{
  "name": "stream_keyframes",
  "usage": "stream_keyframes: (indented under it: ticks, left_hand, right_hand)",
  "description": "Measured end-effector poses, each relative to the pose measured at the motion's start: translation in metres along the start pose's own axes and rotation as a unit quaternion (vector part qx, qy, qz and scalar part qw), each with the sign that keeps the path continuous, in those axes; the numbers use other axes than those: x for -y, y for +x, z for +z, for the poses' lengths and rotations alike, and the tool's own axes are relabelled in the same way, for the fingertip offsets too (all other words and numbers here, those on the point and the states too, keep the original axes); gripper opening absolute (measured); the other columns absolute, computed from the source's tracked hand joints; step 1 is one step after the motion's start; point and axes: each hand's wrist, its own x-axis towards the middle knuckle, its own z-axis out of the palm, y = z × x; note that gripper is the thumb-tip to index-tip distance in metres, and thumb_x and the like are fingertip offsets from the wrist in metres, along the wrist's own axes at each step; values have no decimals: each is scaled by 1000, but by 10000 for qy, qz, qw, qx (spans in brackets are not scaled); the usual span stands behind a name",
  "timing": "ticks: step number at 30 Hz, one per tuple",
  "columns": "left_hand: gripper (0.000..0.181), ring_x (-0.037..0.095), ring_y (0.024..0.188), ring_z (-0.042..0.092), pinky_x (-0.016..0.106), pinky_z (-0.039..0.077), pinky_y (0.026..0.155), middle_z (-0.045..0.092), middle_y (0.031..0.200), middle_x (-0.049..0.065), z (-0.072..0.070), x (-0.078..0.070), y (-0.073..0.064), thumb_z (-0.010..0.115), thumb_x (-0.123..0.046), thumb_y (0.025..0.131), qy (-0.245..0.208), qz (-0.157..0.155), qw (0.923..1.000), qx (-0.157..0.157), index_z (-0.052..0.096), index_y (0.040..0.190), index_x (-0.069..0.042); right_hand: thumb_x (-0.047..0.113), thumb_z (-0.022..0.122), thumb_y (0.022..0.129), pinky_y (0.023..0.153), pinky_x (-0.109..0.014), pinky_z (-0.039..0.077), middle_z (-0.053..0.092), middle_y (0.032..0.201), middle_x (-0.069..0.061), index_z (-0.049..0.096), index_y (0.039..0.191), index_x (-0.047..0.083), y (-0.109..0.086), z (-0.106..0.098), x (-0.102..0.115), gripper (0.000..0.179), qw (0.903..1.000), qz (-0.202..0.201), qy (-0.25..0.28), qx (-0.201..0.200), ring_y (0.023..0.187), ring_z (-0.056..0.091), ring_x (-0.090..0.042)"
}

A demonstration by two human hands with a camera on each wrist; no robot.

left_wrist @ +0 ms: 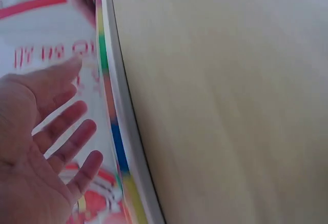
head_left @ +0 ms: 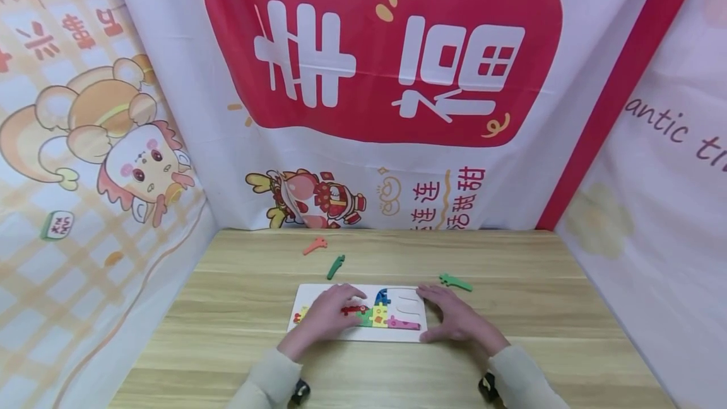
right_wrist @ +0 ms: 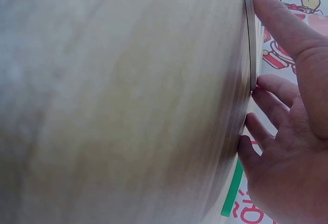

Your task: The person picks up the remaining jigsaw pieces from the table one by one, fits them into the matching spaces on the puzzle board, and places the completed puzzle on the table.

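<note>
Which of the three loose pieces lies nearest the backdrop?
The orange piece, farthest left; the dark green piece and bright green piece both lie closer to the board.

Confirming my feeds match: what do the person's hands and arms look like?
The left hand and right hand wear no visible gloves or rings. The left sleeve and right sleeve are plain pale beige. A small black device shows by each sleeve.

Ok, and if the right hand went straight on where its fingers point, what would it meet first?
Most likely the white puzzle board: the right hand is at its right edge, touching or nearly so. Depth is hard to judge, so the hand might pass over the top instead.
</note>
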Motion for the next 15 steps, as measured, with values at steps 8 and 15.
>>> stream_keyframes:
  ticks: [8, 15]
  left_hand:
    - [88, 35, 147, 43, 64, 38, 118, 48, 159, 5, -38, 54, -33, 91, -50, 76, 187, -410, 9989, 130, 53, 151, -24]
    - [111, 38, 156, 28, 64, 27, 125, 31, 170, 8, -46, 81, -47, 89, -61, 71, 309, -496, 9960, 672, 39, 161, -18]
  right_hand:
    - [52, 92, 69, 123, -69, 23, 33, 169, -9, 43, 159, 19, 1, 0, 1, 107, 10000, 42, 44, 20, 157, 24, -42]
    - [50, 92, 70, 124, -68, 23, 33, 169, -8, 42, 159, 20, 0, -3, 0, 106, 9999, 79, 99, 62, 156, 26, -41]
